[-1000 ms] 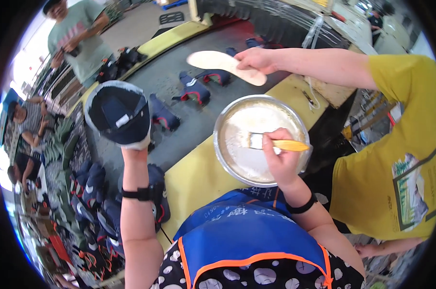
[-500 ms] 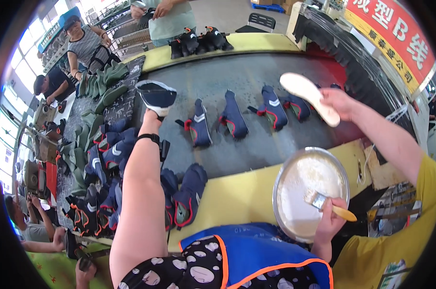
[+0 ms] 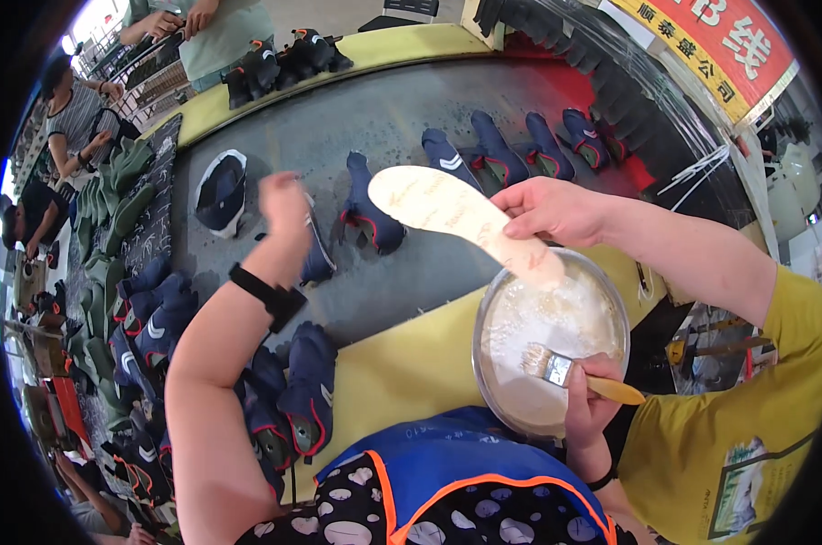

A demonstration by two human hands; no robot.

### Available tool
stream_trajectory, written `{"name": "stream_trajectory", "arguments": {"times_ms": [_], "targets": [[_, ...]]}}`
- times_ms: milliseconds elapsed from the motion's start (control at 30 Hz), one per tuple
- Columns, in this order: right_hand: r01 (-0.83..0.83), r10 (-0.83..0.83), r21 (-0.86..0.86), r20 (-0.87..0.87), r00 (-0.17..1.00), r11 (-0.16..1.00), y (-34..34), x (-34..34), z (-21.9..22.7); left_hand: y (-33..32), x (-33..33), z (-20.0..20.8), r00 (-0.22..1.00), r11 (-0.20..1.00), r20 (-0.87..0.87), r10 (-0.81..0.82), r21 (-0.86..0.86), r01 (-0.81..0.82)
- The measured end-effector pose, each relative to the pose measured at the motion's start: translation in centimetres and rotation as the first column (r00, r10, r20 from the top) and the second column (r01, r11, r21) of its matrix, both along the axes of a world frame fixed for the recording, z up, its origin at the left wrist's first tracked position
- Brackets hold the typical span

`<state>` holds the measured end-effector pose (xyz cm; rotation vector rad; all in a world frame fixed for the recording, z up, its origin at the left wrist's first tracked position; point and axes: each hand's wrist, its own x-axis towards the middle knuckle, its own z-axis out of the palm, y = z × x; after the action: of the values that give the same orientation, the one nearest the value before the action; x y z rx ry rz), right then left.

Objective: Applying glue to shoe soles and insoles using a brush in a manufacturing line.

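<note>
Smeared by motion, my left hand (image 3: 285, 207) hangs over the grey table beside a navy boot upper (image 3: 316, 245). Its fingers cannot be made out. To its left rests another navy boot upper with a white rim (image 3: 221, 194), its dark underside facing up. My right hand (image 3: 594, 401) grips a flat paintbrush (image 3: 556, 365) by its yellow wooden handle. The bristles are over a metal basin (image 3: 480, 363) of white, foamy liquid. From the right, a co-worker's hand (image 3: 547, 211) holds a pale insole (image 3: 438, 204), its lower end overlapping the basin's far side.
More navy boot uppers (image 3: 497, 150) stand in a row across the grey table (image 3: 356, 309). Several lie at lower left (image 3: 307, 386), near green boot shapes (image 3: 120, 213). Black boots (image 3: 288, 64) sit on the far yellow edge. The yellow-shirted co-worker (image 3: 729, 418) stands close on my right.
My left hand has let go of the white-rimmed boot upper, which now rests on the table. The co-worker has brought the insole nearer, over the basin. The whole view has shifted.
</note>
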<state>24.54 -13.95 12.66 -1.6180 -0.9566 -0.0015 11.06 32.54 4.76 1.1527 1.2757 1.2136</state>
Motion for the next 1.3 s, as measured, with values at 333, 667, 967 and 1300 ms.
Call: {"name": "stream_trajectory", "arguments": {"times_ms": [333, 667, 967, 1300], "targets": [[-0.061, 0.078, 0.171, -0.099, 0.992, 0.983, -2.8, -0.9, 0.4, -26.6, -1.2, 8.0, 0.409, 0.327, 0.706, -0.578, -0.259, 0.909], [0.031, -0.014, 0.226, -0.078, 0.997, 0.974, -6.3, -1.5, -0.5, -31.5, -4.8, 8.6, 0.663, 0.666, 0.472, -0.582, -0.192, 0.721], [0.06, -0.062, -0.377, 0.005, 0.998, 0.924, -3.0, 2.1, -2.5, -28.8, -10.5, 5.0, 0.745, 0.681, 0.269, -0.61, -0.301, 0.667], [0.07, -0.057, -0.376, 0.044, 0.997, 0.924, -1.6, 2.3, -3.1, -30.4, -9.8, 4.6, 0.573, 0.518, 0.249, -0.781, -0.254, 0.817]]}}
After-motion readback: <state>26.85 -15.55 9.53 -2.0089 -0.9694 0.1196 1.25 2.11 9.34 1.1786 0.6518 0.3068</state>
